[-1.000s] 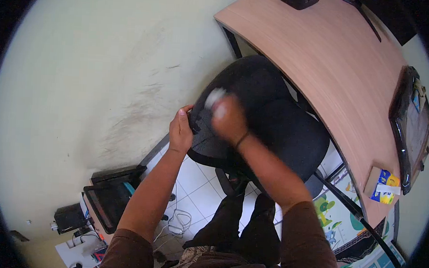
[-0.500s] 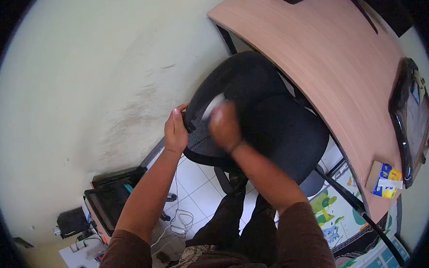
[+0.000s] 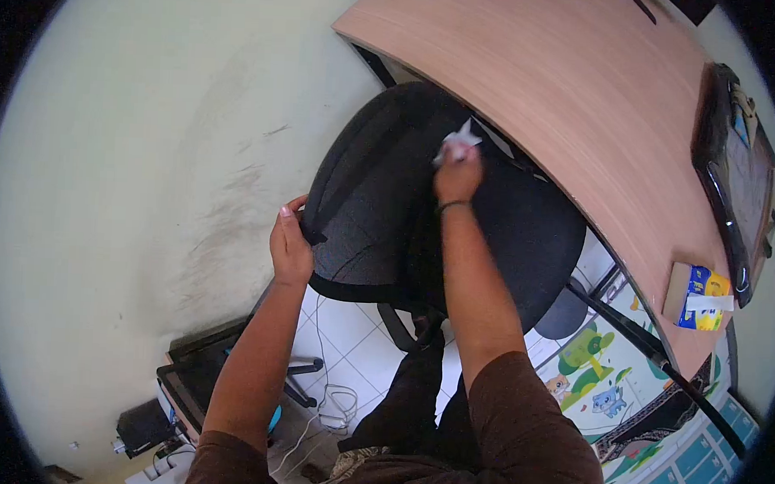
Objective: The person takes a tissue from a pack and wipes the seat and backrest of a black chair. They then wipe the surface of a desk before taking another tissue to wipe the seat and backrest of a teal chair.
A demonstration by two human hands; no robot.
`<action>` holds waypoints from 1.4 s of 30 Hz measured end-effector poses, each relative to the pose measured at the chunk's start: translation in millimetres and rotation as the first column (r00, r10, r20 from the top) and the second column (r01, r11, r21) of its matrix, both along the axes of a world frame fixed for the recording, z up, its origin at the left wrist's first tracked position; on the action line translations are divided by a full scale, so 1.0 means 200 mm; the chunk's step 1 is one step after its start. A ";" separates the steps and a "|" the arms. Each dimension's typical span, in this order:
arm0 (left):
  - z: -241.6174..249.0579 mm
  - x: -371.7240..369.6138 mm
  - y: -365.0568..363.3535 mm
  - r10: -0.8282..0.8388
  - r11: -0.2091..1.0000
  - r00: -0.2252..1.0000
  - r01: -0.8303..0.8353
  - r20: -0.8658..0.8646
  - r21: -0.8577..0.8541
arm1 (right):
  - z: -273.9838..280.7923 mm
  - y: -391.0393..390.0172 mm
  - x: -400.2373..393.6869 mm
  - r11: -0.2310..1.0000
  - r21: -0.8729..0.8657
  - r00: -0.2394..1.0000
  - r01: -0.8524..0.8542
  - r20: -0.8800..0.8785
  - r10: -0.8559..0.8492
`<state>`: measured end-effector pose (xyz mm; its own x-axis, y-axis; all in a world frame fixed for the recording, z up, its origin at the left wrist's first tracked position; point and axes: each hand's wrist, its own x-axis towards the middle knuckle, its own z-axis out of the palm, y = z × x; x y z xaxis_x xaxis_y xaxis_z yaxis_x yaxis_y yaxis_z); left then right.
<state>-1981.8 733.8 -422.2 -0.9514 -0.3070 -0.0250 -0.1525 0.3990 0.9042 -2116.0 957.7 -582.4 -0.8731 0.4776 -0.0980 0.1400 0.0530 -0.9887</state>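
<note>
A black office chair [image 3: 363, 215] stands in front of me, its backrest and seat against the desk edge. My left hand [image 3: 292, 248] grips the outer edge of the backrest on the left, thumb on top and the other fingers partly hidden. Crumpled white tissue [image 3: 461, 140] sticks out of my right hand [image 3: 458, 173], whose fingers are closed around it. That hand is over the chair near where backrest and seat meet, close to the desk; whether the tissue touches the fabric is hard to tell.
A curved wooden desk [image 3: 533, 84] borders the chair on the right. On it are a tissue pack [image 3: 703, 299] and a black-framed object [image 3: 740, 188]. The scuffed wall [image 3: 148, 188] is at left. A white cable [image 3: 339, 409] lies on the tiled floor [image 3: 344, 348].
My right hand has moved up and to the right across the chair with the white tissue. My left hand keeps its hold on the backrest edge. The view has shifted slightly.
</note>
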 end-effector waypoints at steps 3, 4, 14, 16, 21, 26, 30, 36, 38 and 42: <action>0.05 -0.01 0.04 0.012 1.000 1.000 -0.012 0.016 0.005 | -0.18 -0.29 0.50 0.896 0.254 0.923 -0.364 0.225 0.312; 0.03 -0.01 0.03 0.004 1.000 1.000 -0.004 0.016 0.007 | -0.18 -0.30 0.69 0.603 0.382 0.712 -0.700 0.318 0.626; 0.01 -0.01 0.01 -0.013 0.999 1.000 0.013 -0.002 0.041 | -0.15 0.16 0.03 0.970 -0.172 0.984 0.169 0.085 -0.157; 0.00 -0.01 0.00 -0.011 0.999 1.000 0.011 -0.001 0.042 | -0.35 0.08 0.00 0.997 0.074 0.977 0.033 0.209 -0.048; 0.02 -0.01 0.02 -0.001 1.000 1.000 0.001 -0.003 0.020 | -0.16 -0.06 0.33 0.045 0.327 0.290 -0.944 0.757 0.586; -0.04 0.00 -0.03 0.017 0.998 1.000 -0.015 -0.018 0.057 | -0.28 0.11 0.20 0.689 0.316 0.701 -0.652 0.598 0.388; -0.03 0.00 -0.03 0.006 1.000 1.000 -0.006 -0.023 0.012 | -0.57 0.01 0.11 0.728 0.473 0.837 -0.497 0.483 0.257; 0.01 -0.01 0.02 0.025 1.000 0.999 -0.025 -0.033 -0.004 | -0.22 -0.11 0.59 -0.510 0.364 -0.111 -0.779 0.721 0.684; -0.02 -0.01 0.00 0.025 1.000 0.999 -0.025 -0.036 0.018 | -0.05 -0.06 0.61 0.389 0.310 0.486 -0.868 0.361 0.796; -0.03 0.00 -0.01 0.013 0.999 0.999 -0.010 -0.047 0.047 | 0.38 -0.14 0.54 0.942 0.015 0.941 -0.334 -0.049 0.335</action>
<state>-1982.7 731.9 -428.1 -0.9482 -0.3176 0.0055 -0.1132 0.3542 0.9283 -2007.0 929.8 -506.2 -0.9863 0.1575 -0.0481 0.0635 0.0943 -0.9935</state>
